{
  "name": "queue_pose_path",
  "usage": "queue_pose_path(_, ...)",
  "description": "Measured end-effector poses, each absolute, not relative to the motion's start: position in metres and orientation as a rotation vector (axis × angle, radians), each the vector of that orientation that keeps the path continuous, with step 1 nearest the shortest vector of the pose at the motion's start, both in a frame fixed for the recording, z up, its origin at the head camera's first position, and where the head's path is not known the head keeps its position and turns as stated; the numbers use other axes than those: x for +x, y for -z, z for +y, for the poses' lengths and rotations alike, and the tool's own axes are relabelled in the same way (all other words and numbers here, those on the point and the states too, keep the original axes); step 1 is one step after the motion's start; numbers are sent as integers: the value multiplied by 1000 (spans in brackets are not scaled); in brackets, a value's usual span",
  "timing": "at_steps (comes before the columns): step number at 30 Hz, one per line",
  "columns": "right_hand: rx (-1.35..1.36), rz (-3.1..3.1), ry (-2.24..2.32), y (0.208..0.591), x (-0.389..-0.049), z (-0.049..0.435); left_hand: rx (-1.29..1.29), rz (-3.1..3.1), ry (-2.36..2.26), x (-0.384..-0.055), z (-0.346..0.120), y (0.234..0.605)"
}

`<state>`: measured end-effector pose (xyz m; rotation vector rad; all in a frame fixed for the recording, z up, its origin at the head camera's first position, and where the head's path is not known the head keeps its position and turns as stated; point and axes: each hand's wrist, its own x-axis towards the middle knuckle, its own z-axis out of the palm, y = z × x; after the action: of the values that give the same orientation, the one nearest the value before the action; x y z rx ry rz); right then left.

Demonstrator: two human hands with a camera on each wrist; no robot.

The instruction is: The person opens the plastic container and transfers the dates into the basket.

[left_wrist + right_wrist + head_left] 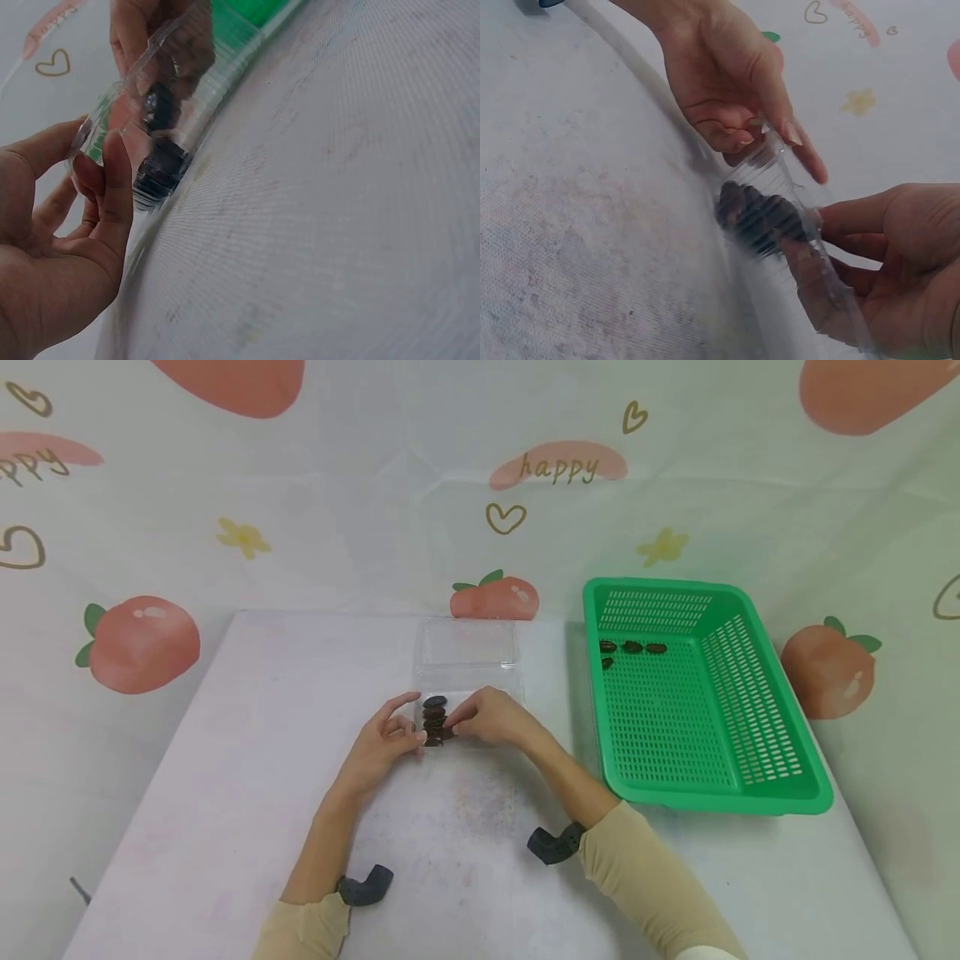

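Note:
A clear plastic box [467,680] with its lid folded back lies on the table in front of me. Several dark brown, glossy dates [434,713] form a column along its left side. My left hand [378,745] holds the box's left wall near the front corner, thumb and fingers at its rim; in the left wrist view, the left hand [71,247] is at the edge of the plastic. Inside the box, my right hand [491,717] pinches a date [447,732] beside the column. The right wrist view shows the dates [759,217] blurred through the plastic wall.
A green plastic basket [723,800] stands to the right, near my right forearm. Several dates [632,647] lie at its far left corner. Behind the white table [300,677] hangs a printed cloth [375,485].

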<state>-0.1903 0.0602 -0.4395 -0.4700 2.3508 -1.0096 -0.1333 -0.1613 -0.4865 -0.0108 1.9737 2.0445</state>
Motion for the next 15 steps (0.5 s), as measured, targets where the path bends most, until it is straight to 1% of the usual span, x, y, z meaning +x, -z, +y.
queue_pose_path(7,-456,2357,1036,421,-186,68,-15,1971,-2057,-133,-160,486)
queue_pose_path(15,-414,2311,1182,401,-182,81,-20,1962,-2071,-133,-160,489)
